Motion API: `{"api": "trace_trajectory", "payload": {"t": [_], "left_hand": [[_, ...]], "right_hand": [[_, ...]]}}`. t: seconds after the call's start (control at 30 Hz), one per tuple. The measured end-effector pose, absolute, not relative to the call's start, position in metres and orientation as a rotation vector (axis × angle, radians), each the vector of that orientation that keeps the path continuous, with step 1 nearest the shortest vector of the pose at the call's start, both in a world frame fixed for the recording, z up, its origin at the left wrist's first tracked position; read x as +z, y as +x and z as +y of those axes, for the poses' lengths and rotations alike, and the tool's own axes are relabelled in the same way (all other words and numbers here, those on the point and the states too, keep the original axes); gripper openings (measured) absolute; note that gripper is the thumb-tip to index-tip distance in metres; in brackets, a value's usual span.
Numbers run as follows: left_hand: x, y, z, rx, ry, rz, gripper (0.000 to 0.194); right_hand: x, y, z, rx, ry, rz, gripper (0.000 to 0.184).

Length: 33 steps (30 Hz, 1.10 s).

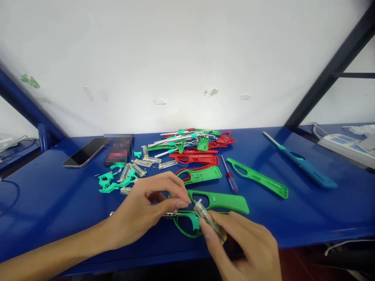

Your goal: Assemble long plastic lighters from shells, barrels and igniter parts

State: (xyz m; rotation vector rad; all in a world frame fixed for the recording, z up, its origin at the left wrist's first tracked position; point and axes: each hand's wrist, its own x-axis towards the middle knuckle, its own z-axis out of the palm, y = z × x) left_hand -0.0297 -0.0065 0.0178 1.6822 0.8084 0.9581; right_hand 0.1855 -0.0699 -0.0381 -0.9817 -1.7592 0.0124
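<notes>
My right hand (243,242) grips a clear lighter fuel tank (209,222) between thumb and fingers, tilted with its valve end up and to the left. Close to that valve end, my left hand (158,199) has thumb and index finger pinched together; whatever is between them is too small to make out. Below the hands lies an open green lighter shell half (183,230) with a teal trigger (193,221) in it, partly hidden by my fingers. Another green shell half (225,201), outer side up, rests just behind.
Teal triggers (107,179) and clear tanks (139,168) lie at left, near a phone (84,153). At the back is a pile of lighter parts (187,141) before red shell halves (196,159). A screwdriver (231,177), green shell half (260,179) and blue lighter (304,166) sit right.
</notes>
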Motion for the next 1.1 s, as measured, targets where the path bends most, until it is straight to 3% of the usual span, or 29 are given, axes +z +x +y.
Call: {"api": "trace_trajectory", "payload": {"t": [0.2, 0.5, 1.1], "left_hand": [[0.012, -0.026, -0.014, 0.960, 1.606, 0.750, 0.018], [0.010, -0.026, -0.020, 0.998, 1.634, 0.875, 0.006], [0.003, -0.029, -0.023, 1.124, 1.804, 0.834, 0.040]], "right_hand": [[-0.035, 0.182, -0.071, -0.012, -0.977, -1.761, 0.003], [-0.033, 0.182, -0.071, 0.017, -0.982, -1.742, 0.003], [-0.034, 0.183, -0.072, 0.084, -0.939, -1.800, 0.005]]}}
